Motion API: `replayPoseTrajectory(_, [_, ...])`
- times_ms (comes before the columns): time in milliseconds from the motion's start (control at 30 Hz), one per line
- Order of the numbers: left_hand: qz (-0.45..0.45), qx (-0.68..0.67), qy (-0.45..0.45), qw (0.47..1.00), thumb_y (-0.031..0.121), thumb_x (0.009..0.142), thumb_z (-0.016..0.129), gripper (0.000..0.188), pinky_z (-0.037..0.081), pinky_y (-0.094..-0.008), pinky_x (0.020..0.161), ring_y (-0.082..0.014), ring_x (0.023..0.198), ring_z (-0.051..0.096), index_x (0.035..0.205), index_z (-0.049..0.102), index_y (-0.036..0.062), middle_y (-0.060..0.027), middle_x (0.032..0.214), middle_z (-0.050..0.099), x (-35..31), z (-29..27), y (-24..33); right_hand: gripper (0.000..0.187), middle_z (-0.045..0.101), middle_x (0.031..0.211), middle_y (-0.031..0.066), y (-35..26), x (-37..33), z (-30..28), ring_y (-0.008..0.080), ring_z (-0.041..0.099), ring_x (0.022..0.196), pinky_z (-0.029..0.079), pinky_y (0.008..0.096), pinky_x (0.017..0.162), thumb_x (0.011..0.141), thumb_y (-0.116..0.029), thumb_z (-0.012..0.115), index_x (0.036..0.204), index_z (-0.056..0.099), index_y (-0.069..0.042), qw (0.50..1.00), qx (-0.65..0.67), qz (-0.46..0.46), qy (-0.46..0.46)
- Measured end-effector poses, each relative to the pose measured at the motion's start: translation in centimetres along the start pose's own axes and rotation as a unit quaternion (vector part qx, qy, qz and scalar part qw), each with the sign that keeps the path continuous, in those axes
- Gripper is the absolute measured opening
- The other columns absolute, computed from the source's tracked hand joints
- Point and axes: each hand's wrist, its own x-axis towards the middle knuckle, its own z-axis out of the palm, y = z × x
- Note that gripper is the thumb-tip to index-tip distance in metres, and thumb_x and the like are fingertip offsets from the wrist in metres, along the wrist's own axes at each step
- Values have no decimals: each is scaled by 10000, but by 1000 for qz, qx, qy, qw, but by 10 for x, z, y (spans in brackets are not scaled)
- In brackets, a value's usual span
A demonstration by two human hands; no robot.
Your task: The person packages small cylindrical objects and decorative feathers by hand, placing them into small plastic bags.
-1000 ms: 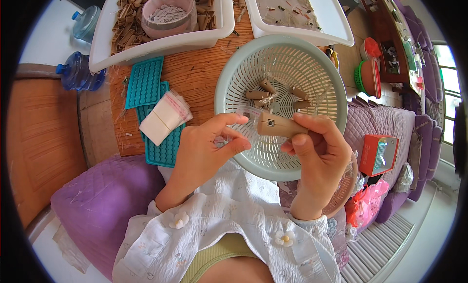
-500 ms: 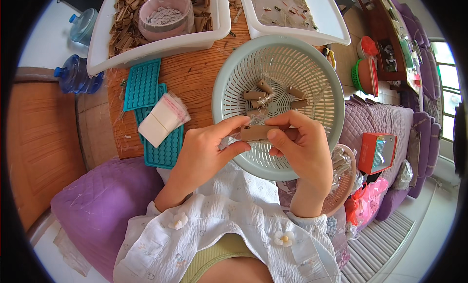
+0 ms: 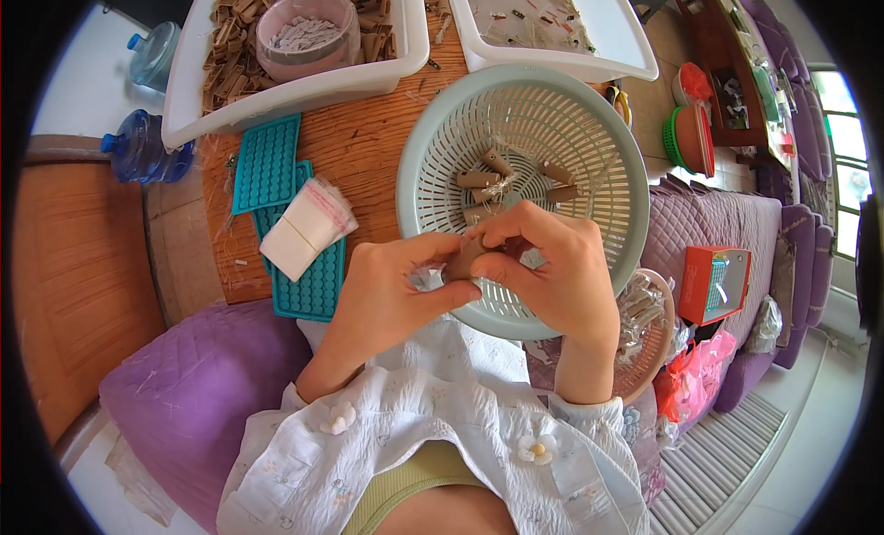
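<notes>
Between my hands, over the near side of a grey-green slotted plastic basket [image 3: 425,121], is a small brown cardboard tube [image 3: 460,262]. My left hand [image 3: 391,282] pinches its left end between thumb and fingers, with a bit of clear plastic film showing by the fingers. Thumb and index finger of my right hand [image 3: 557,259] close on the tube's other end, which the fingers partly cover. Several similar brown tubes [image 3: 479,180] lie on the basket's bottom among strands of clear film.
On the wooden table [image 3: 368,144] are teal bubble-moulded trays [image 3: 267,167] and banded clear bags [image 3: 308,226]. Behind stand a white bin [image 3: 405,65] of brown pieces holding a pink-rimmed bowl [image 3: 308,29], and another white bin [image 3: 635,65]. A pink basket [image 3: 663,342] of wrapped pieces sits right.
The tube has gone from lying level across my fingers to a slanted position. My right hand's fingers have shifted on it, a little to the left, and the view has moved slightly.
</notes>
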Motion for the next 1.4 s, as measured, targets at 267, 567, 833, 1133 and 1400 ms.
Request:
replayPoseTrajectory(267, [-64,-225,-9,972,78,726,692,322,487,-222,688,-94,789,588,997,574,-49,-84,887,628,6,-4,-6,195,519,1055,87,17,-7,6,252,489,888,430,334,737,645,-152,700,791,619,-52,979,-99,-180,5])
replayPoseTrajectory(567, [-19,-302,13,953,122,742,688,325,478,-211,705,-97,801,589,998,563,-33,-82,901,624,7,12,-13,253,511,1103,119,28,-16,23,217,560,887,467,319,754,714,-115,677,937,609,-17,981,160,-53,97])
replayPoseTrajectory(833, [50,-288,44,955,139,733,697,327,474,-225,730,-114,832,588,981,565,-29,-83,918,618,7,19,-8,248,638,824,106,27,-26,27,131,593,685,467,239,621,824,-141,576,1018,593,13,976,183,44,113])
replayPoseTrajectory(1133, [304,192,310,880,150,697,709,338,481,-334,788,-241,797,598,977,585,8,-121,915,587,14,-2,-7,196,638,804,117,20,-26,27,132,600,669,456,227,587,821,-58,548,1001,608,-9,972,132,38,190])
replayPoseTrajectory(1400, [383,316,182,849,30,667,658,223,486,-359,800,-211,840,575,889,640,38,-62,962,573,9,7,15,291,586,699,85,8,-28,31,213,510,548,434,298,503,713,24,592,1001,584,-11,988,-26,-69,134])
